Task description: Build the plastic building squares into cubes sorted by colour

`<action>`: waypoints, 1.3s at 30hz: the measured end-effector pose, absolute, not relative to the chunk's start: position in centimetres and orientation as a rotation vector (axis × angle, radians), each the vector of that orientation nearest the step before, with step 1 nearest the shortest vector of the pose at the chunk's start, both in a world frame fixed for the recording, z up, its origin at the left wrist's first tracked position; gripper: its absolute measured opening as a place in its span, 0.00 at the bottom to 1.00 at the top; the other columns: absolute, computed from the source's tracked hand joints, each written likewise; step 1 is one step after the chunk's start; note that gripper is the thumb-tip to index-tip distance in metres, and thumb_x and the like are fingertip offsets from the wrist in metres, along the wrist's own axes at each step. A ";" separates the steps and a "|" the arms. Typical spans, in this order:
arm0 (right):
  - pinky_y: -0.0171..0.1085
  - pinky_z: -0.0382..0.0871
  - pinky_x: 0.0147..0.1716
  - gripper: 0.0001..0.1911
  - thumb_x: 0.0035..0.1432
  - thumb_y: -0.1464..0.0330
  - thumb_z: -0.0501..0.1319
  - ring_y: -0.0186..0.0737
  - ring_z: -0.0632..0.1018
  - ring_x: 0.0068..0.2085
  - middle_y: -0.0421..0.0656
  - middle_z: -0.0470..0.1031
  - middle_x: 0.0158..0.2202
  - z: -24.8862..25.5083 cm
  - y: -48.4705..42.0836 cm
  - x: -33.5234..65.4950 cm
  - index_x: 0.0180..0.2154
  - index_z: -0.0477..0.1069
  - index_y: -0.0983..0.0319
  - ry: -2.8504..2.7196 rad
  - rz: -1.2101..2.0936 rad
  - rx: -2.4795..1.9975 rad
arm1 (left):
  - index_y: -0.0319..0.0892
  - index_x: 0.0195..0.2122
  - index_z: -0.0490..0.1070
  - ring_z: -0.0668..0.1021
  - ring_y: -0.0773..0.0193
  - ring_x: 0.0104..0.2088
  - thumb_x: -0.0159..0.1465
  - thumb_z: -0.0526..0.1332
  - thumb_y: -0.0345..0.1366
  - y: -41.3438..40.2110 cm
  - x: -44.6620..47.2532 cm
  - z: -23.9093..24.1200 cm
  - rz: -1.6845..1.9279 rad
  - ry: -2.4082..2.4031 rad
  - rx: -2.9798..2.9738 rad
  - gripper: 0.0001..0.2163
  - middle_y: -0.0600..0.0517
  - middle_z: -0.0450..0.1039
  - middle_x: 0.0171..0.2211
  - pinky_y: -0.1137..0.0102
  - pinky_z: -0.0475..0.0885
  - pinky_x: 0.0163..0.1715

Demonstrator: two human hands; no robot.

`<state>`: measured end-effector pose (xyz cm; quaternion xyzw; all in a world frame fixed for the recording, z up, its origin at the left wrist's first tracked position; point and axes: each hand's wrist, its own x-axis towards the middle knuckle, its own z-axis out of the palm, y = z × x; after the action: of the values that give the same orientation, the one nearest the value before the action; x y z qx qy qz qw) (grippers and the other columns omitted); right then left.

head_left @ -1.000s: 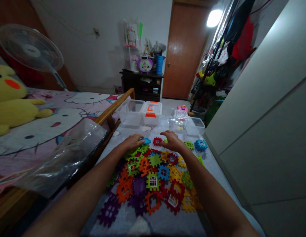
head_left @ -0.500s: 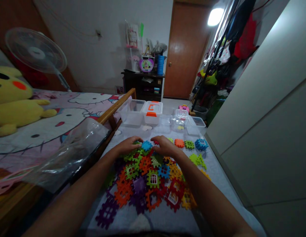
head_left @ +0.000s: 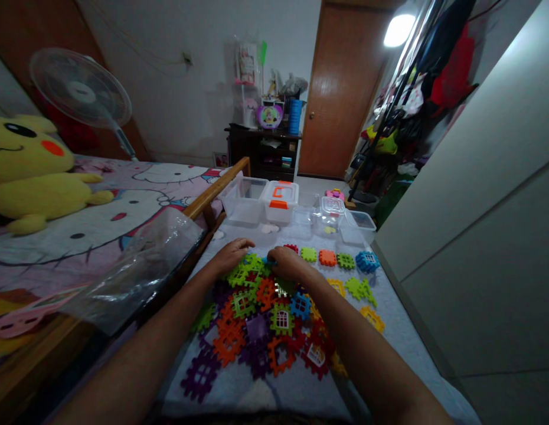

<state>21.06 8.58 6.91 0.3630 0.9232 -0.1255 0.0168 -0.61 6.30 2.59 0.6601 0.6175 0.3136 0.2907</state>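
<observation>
At the far side of a heap of plastic interlocking blocks, my right hand (head_left: 287, 264) is closed on a blue interlocking block (head_left: 269, 261), mostly covered by my fingers. My left hand (head_left: 232, 256) is open, fingers stretched forward, beside the green blocks (head_left: 239, 274) at the heap's upper left. Closer to me lie orange blocks (head_left: 229, 342), a purple block (head_left: 201, 375) and a green block with a white window (head_left: 282, 319). A row beyond my right hand includes a light green block (head_left: 309, 254), an orange block (head_left: 327, 258) and a blue cube (head_left: 367, 261).
Clear plastic boxes stand across the table's far end, among them a box with orange clips (head_left: 281, 203) and an open bin (head_left: 244, 206). A wooden bed rail (head_left: 221, 188) and a plastic bag (head_left: 141, 265) are on the left. A pale cabinet (head_left: 473, 236) borders the right.
The blue block was between both hands. Now my right hand has closed over it and my left hand is apart from it. The view has shifted slightly left.
</observation>
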 end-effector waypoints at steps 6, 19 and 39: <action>0.35 0.66 0.42 0.15 0.55 0.76 0.56 0.41 0.77 0.41 0.47 0.80 0.42 8.1 8.4 23.2 0.42 0.76 0.63 3.103 -0.754 1.271 | 0.40 0.43 0.75 0.78 0.53 0.47 0.56 0.51 0.47 5.5 -0.9 3.0 0.607 1.658 1.879 0.22 0.45 0.78 0.45 0.64 0.70 0.50; 0.37 0.68 0.35 0.14 0.58 0.70 0.53 0.39 0.75 0.35 0.44 0.76 0.37 4.5 6.5 37.3 0.44 0.72 0.61 2.928 -1.119 1.820 | 0.39 0.50 0.73 0.76 0.47 0.51 0.60 0.52 0.57 3.2 -1.9 2.8 0.609 1.754 1.846 0.29 0.41 0.75 0.51 0.60 0.69 0.53; 0.46 0.59 0.59 0.25 0.51 0.68 0.64 0.48 0.68 0.58 0.50 0.69 0.56 2.6 4.6 40.6 0.53 0.71 0.62 2.851 -0.670 1.781 | 0.42 0.47 0.74 0.74 0.51 0.54 0.56 0.58 0.63 0.6 -3.6 0.4 0.964 1.737 1.504 0.30 0.47 0.76 0.51 0.61 0.63 0.59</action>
<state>40.58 4.59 2.60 0.5144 0.8232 -0.1934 -0.1427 -3.58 0.58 0.41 0.5722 0.6605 0.3665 0.3194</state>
